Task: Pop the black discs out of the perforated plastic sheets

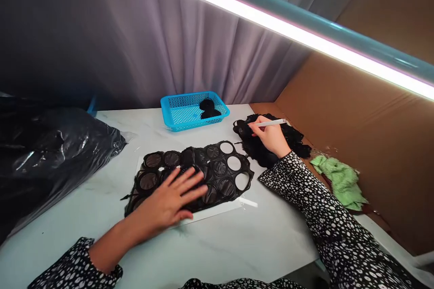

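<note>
Black, rubbery-looking sheet of round discs (219,168) lies nearer than the blue perforated plastic basket (185,127); probably light, floppy, tearable, best held by its rim. Left hand (174,199) spread on it. Right hand (270,135), right of basket, pinches a slim white pen-like tool (274,122) over a rumpled black heap (255,146).

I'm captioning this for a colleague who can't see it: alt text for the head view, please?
A person's left hand is spread over a circle-patterned black sheet, while the right hand holds a white pen-like tool at a black pile. Behind, a blue basket on the white table holds black round pieces.
</note>
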A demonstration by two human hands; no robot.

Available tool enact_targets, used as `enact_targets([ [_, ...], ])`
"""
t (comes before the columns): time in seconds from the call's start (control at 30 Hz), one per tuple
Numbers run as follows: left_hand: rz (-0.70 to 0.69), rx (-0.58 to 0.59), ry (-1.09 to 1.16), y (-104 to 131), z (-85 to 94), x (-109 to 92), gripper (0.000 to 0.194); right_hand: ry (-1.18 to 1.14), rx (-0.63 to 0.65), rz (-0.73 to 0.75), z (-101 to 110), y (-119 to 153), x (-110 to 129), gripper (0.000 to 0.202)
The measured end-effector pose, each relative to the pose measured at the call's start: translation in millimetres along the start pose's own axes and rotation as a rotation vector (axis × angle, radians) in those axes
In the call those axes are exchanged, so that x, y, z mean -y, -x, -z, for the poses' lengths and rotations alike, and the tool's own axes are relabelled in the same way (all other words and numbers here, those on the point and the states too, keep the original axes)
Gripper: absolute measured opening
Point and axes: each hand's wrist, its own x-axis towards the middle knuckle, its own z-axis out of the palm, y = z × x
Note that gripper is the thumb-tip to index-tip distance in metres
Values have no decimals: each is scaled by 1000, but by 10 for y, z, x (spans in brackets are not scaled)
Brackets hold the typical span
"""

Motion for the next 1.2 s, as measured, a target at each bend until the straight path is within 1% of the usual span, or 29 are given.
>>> enact_targets([
  [0.07, 247, -150, -22, 72, 8, 139, 59, -97, 46, -59, -66, 45, 86, 29],
  [0.1, 371, -203, -39, 126, -9, 208, 58, -115, 68, -71, -107, 57, 114, 29],
  [0.13, 453, -223, -61, 193, -39, 269, 59, -107, 92, -60, -156, 64, 135, 29],
  [0.17, 492, -214, -84, 271, -79, 316, 60, -81, 112, -28, -211, 68, 149, 28],
  [0.23, 506, -171, -147, 450, -166, 360, 61, -3, 119, 70, -342, 74, 166, 25],
  [0.3, 526, -155, -219, 627, -224, 337, 62, 44, 108, 155, -489, 85, 176, 21],
  [0.33, 545, -165, -256, 698, -231, 306, 62, 36, 127, 185, -564, 94, 180, 18],
  [0.37, 564, -183, -292, 746, -221, 266, 62, 8, 172, 210, -636, 105, 182, 17],
  [0.43, 616, -246, -362, 744, -156, 175, 61, -68, 322, 246, -760, 126, 178, 15],
  [0.5, 679, -314, -406, 583, -68, 88, 55, -111, 478, 255, -843, 134, 161, 13],
  [0.53, 697, -334, -407, 443, -34, 51, 51, -122, 535, 250, -866, 131, 149, 12],
  [0.57, 675, -331, -388, 274, -17, 18, 47, -133, 580, 240, -878, 124, 137, 13],
  [0.6, 597, -306, -347, 87, -20, -12, 45, -147, 618, 230, -882, 112, 124, 13],
  [0.67, 425, -204, -233, -287, -92, -60, 46, -183, 666, 219, -876, 82, 102, 15],
  [0.7, 382, -174, -202, -447, -154, -80, 50, -195, 678, 220, -872, 68, 95, 16],
  [0.77, 363, -148, -179, -672, -294, -109, 58, -197, 688, 235, -870, 45, 84, 16],
  [0.83, 376, -140, -168, -762, -410, -122, 61, -195, 693, 253, -879, 33, 79, 16],
  [0.9, 378, -133, -153, -758, -469, -121, 60, -195, 699, 266, -890, 26, 75, 17],
  [1.03, 372, -119, -130, -699, -458, -114, 59, -192, 711, 270, -895, 17, 74, 16],
  [1.2, 374, -126, -101, -700, -458, -112, 58, -199, 722, 244, -883, 9, 78, 15],
])
